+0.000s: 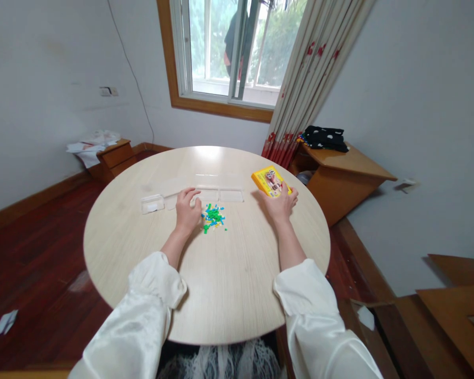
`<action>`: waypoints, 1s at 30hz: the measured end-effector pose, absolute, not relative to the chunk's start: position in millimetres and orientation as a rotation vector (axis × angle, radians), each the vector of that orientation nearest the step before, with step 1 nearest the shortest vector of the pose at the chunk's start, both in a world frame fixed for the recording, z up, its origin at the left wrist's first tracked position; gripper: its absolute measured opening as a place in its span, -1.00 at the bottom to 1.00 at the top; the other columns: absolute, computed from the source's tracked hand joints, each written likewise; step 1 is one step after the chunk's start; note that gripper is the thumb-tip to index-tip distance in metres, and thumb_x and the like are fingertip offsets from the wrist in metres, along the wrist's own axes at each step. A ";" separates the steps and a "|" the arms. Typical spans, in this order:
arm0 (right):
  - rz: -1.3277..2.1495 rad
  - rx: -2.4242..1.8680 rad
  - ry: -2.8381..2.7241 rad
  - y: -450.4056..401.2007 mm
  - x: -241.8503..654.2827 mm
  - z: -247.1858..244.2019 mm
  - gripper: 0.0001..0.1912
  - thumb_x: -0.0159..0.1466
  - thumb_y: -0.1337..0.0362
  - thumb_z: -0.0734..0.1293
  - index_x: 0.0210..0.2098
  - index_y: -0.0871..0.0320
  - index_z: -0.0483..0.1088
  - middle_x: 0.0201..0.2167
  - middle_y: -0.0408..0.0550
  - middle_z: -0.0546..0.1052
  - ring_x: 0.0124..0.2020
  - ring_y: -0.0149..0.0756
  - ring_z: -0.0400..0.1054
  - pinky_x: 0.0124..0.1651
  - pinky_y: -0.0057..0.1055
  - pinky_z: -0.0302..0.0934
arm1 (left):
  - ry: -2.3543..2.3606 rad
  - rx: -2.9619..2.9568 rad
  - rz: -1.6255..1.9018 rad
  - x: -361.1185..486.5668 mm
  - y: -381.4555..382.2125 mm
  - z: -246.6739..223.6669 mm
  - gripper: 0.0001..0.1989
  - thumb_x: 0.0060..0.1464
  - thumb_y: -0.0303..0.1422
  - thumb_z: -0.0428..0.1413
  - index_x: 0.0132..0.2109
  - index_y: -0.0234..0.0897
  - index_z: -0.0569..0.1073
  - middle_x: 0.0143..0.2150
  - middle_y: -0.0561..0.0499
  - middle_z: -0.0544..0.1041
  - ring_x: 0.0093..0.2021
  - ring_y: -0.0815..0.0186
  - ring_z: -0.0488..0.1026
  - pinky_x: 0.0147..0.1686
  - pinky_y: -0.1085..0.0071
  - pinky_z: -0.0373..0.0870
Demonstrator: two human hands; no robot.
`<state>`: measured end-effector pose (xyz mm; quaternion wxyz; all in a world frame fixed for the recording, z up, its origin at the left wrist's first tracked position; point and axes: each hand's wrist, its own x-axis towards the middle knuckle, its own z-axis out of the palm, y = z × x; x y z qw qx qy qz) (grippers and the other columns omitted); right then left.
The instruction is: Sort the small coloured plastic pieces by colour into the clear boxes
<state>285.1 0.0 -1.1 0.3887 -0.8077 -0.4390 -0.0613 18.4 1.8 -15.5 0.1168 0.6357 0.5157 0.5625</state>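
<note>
My right hand grips a yellow box with a printed picture, at the right part of the round table. Left of the middle is my left hand, its fingers curled but apart, with nothing visible in them. Just to the right of that hand lies a loose pile of small green, blue, yellow and white pieces. Behind the pile, a clear plastic tray with compartments rests on the tabletop, partly hidden by my left hand. Another small clear container lies farther left.
A wooden cabinet with folded black cloth on it stands beyond the table's right edge. At the back left, papers cover a small wooden stand. A curtain hangs beside the window.
</note>
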 end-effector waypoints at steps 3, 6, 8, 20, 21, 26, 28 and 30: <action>-0.192 -1.933 -1.263 -6.5 259.6 13.8 -0.14 0.07 -0.07 0.35 0.24 0.20 0.08 0.15 0.25 0.06 0.13 0.06 0.06 0.15 -0.09 0.00 | 1.333 1.622 1.705 26.0 -1.7 -10.5 -0.78 0.02 -0.36 -0.02 -0.26 -0.30 0.49 -0.19 -0.10 0.49 -0.17 0.25 0.44 -0.07 0.28 0.37; -0.149 -1.783 -1.455 -15.4 225.7 19.5 -0.15 0.06 -0.04 0.36 0.23 0.19 0.09 0.16 0.22 0.06 0.16 0.04 0.04 0.18 -0.09 0.01 | 1.075 1.204 1.608 33.2 -3.1 -6.0 -0.73 0.04 -0.22 0.02 -0.22 -0.31 0.46 -0.28 -0.07 0.49 -0.41 0.34 0.43 -0.25 0.34 0.41; -0.100 -1.668 -1.558 -20.8 204.1 16.3 -0.15 0.03 -0.03 0.39 0.22 0.16 0.12 0.16 0.19 0.07 0.17 0.03 0.02 0.19 -0.09 0.03 | 0.887 0.936 1.480 35.6 -4.2 -2.3 -0.64 0.07 -0.10 0.00 -0.15 -0.29 0.43 -0.28 -0.07 0.50 -0.42 0.36 0.45 -0.25 0.35 0.42; -0.018 -1.479 -1.737 -25.8 164.9 -9.7 -0.15 0.00 -0.01 0.43 0.21 0.14 0.17 0.20 0.21 0.06 0.21 0.07 -0.01 0.21 0.04 0.01 | 0.480 0.719 1.085 27.1 -13.3 8.4 -0.36 0.11 -0.01 -0.22 0.16 -0.35 0.30 0.12 -0.26 0.43 0.17 -0.06 0.31 0.10 -0.18 0.16; -0.010 -1.471 -1.739 -25.7 165.1 -10.2 -0.16 0.01 -0.02 0.42 0.21 0.14 0.16 0.21 0.20 0.06 0.21 0.07 -0.01 0.21 0.04 0.02 | 0.486 0.723 1.084 26.5 -13.6 9.2 -0.36 0.11 -0.02 -0.22 0.16 -0.35 0.30 0.13 -0.25 0.42 0.17 -0.05 0.31 0.11 -0.17 0.17; 0.064 -1.433 -1.768 -27.3 164.6 -11.0 -0.15 0.00 -0.02 0.44 0.20 0.15 0.17 0.21 0.19 0.09 0.24 0.02 0.02 0.25 -0.02 0.03 | 0.527 0.699 1.114 29.0 -12.3 10.3 -0.44 0.13 -0.13 -0.18 0.13 -0.35 0.34 0.13 -0.21 0.43 0.14 0.00 0.35 0.11 -0.09 0.24; 0.103 -1.399 -1.795 -29.7 161.3 -10.0 -0.14 0.01 -0.01 0.44 0.21 0.18 0.16 0.21 0.20 0.10 0.24 -0.01 0.04 0.26 -0.08 0.04 | 0.539 0.651 1.134 32.0 -10.9 7.7 -0.50 0.14 -0.19 -0.16 0.11 -0.34 0.37 0.09 -0.19 0.46 0.13 0.04 0.37 0.11 -0.04 0.25; 0.117 -1.365 -1.824 -32.8 156.5 -8.4 -0.13 0.01 -0.01 0.44 0.21 0.19 0.15 0.21 0.20 0.09 0.24 -0.02 0.04 0.25 -0.11 0.06 | 0.541 0.618 1.178 33.7 -9.9 4.9 -0.54 0.15 -0.22 -0.15 0.08 -0.31 0.39 0.06 -0.15 0.49 0.12 0.07 0.38 0.12 0.01 0.27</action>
